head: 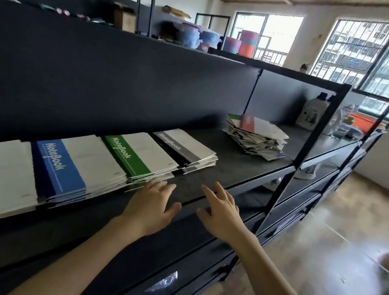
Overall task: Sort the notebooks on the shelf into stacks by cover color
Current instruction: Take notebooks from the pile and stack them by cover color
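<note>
reaching for the messy pile (256, 139) comes next, judging by the left hand (151, 205) and right hand (220, 212), each grip spread and empty, well short of it over the shelf (233, 175) edge. the blue stack (66, 170), green stack (139, 156) and grey stack (186, 150) lie left of that pile. lifting only its top notebook (260, 128) would avoid a slide.

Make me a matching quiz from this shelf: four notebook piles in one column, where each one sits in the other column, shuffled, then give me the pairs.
Column one:
1. blue-band stack
2. green-band stack
3. grey-band stack
4. messy pile

Column two:
A. farthest right on the shelf
B. middle of the three neat banded stacks
C. neat stack nearest the messy pile
D. just left of the green one

Pairs: 1-D, 2-B, 3-C, 4-A.
</note>
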`<state>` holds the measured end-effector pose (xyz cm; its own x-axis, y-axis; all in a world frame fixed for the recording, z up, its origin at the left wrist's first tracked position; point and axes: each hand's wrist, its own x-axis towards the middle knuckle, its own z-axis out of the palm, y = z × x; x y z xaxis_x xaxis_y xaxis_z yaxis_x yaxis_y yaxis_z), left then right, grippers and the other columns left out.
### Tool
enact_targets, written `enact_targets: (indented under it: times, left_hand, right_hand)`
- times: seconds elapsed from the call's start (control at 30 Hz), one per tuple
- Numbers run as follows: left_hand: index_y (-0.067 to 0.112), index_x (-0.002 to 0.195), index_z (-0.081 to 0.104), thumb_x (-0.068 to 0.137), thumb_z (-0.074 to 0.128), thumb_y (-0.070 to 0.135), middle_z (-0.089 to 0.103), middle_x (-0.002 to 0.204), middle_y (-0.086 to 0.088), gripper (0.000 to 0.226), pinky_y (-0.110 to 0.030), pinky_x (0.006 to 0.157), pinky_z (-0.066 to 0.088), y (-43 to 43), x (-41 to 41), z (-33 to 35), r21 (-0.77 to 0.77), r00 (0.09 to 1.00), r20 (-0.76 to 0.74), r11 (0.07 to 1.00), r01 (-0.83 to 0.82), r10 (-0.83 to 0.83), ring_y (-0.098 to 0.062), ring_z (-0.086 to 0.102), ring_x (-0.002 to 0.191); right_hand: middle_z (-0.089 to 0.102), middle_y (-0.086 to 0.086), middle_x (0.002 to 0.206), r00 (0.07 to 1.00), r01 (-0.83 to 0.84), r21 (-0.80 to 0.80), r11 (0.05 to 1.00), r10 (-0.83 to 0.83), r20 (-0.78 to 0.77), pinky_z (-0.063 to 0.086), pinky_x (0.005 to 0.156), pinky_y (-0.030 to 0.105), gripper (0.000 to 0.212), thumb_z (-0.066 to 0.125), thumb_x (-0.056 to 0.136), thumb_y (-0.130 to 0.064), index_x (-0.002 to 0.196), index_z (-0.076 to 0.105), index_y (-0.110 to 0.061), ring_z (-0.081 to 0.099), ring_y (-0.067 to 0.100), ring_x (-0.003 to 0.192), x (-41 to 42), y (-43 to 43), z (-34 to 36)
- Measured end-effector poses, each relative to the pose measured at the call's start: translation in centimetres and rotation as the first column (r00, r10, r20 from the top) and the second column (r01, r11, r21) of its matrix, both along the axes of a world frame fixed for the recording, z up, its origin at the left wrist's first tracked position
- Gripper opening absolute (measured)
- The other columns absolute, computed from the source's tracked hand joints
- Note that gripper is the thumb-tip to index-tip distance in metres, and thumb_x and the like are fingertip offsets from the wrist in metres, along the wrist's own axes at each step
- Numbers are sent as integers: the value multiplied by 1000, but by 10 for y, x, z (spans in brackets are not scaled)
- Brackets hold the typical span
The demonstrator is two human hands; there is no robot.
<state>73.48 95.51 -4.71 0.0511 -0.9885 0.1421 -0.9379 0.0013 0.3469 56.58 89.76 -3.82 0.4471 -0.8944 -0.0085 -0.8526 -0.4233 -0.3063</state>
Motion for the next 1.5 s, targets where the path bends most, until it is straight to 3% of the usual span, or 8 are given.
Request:
enact_targets:
  times: [0.33, 0.73, 0.9, 1.13, 1.27, 1.4, 1.5]
  left_hand:
    - [16, 147, 27, 98, 39, 42, 29, 152, -3, 57, -33, 115, 19, -95, -94, -1, 29, 991, 74, 994, 106, -107, -20, 11, 145]
    - [16, 147, 29, 97, 41, 42, 24, 154, -8, 58, -32, 112, 20, -223, -129, 3, 8, 970, 175, 986, 167, -166, -21, 17, 143]
    - [16, 147, 28, 97, 39, 43, 25, 154, -8, 58, -37, 112, 25, -302, -134, 26, -33, 961, 229, 985, 170, -158, -23, 18, 143]
    - [14, 145, 28, 97, 38, 40, 27, 151, -12, 55, -43, 108, 29, -395, -133, 48, -63, 940, 324, 989, 131, -104, -28, 21, 140]
    - [12, 148, 19, 97, 37, 41, 23, 153, -13, 62, -42, 109, 28, -432, -129, 44, -27, 973, 221, 997, 71, -63, -29, 22, 141]
    - [12, 150, 9, 96, 39, 50, 14, 156, -14, 73, -45, 113, 22, -454, -124, 32, 79, 993, 116, 997, 25, -34, -30, 12, 144]
    - [12, 149, 17, 92, 46, 52, 25, 152, -13, 75, -46, 112, 24, -462, -125, 26, 10, 999, 27, 1000, 29, -29, -29, 17, 142]
  right_hand:
    - [0, -2, 157, 993, 112, 41, 993, -113, 24, 21, 112, 51, 60, 47, 94, -33, 147, 20, -32, 2, 29, 144, -97, -70, -7]
    - [3, 1, 157, 990, 140, 77, 987, -138, -33, 19, 112, 52, 59, 47, 95, -32, 148, 20, -28, 1, 27, 144, -132, -177, -26]
    - [9, 0, 156, 989, 140, -6, 990, -140, -46, 21, 112, 51, 59, 50, 93, -28, 147, 26, -27, 5, 27, 143, -137, -254, -2]
    - [41, 6, 141, 991, 130, -244, 961, -117, 66, 32, 107, 41, 48, 55, 88, -22, 135, 49, -19, 32, 30, 133, -128, -359, 26]
    - [37, 10, 142, 981, 195, -240, 951, -193, 34, 30, 107, 41, 45, 47, 95, -28, 138, 42, -17, 29, 30, 133, -120, -397, 41]
    - [46, 18, 126, 968, 252, -151, 956, -251, 30, 38, 99, 43, 39, 41, 97, -34, 129, 46, -12, 39, 37, 122, -115, -418, 32]
    - [46, 19, 126, 962, 273, -189, 943, -273, 27, 37, 97, 42, 39, 39, 97, -35, 127, 47, -11, 39, 37, 120, -113, -421, 21]
